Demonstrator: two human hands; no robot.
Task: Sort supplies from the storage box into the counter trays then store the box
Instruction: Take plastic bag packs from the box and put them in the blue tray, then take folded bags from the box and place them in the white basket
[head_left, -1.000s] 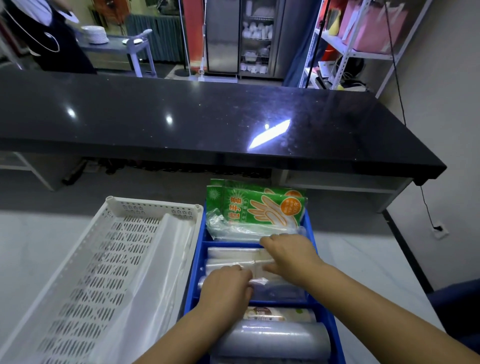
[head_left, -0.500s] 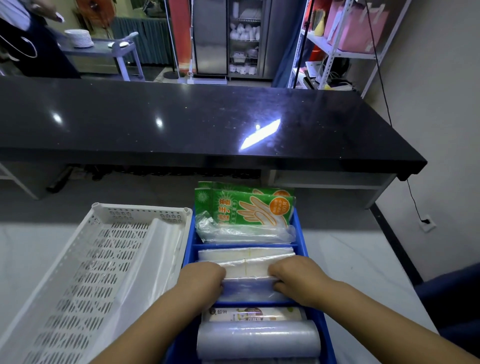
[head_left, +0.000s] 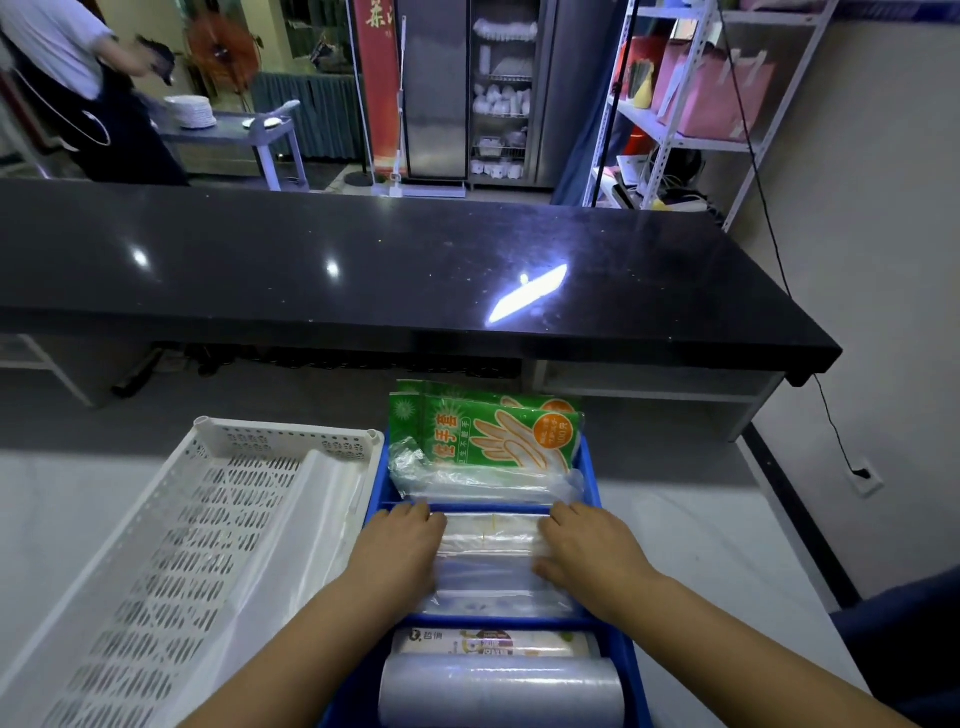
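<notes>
A blue divided tray (head_left: 593, 470) stands on the pale counter. Its far compartment holds green glove packets (head_left: 488, 436) over loose clear bags. A flat stack of clear plastic bags (head_left: 491, 551) fills the middle compartment. My left hand (head_left: 400, 551) lies palm down on the stack's left end and my right hand (head_left: 587, 551) on its right end, fingers stretched forward. The near compartment holds a printed pack (head_left: 493, 642) and a clear film roll (head_left: 498, 691). Touching the tray's left side is a white perforated storage box (head_left: 208, 519).
A folded clear plastic sheet (head_left: 311, 519) lies along the right inside of the white box. A raised black counter (head_left: 363, 260) runs across in front. Behind it a person (head_left: 67, 78) stands by a cart at far left, and metal shelving (head_left: 701, 104) at right.
My hands have slid apart from the stack's middle to its two ends and forward toward the far divider. The clear bags now lie flatter in the middle compartment.
</notes>
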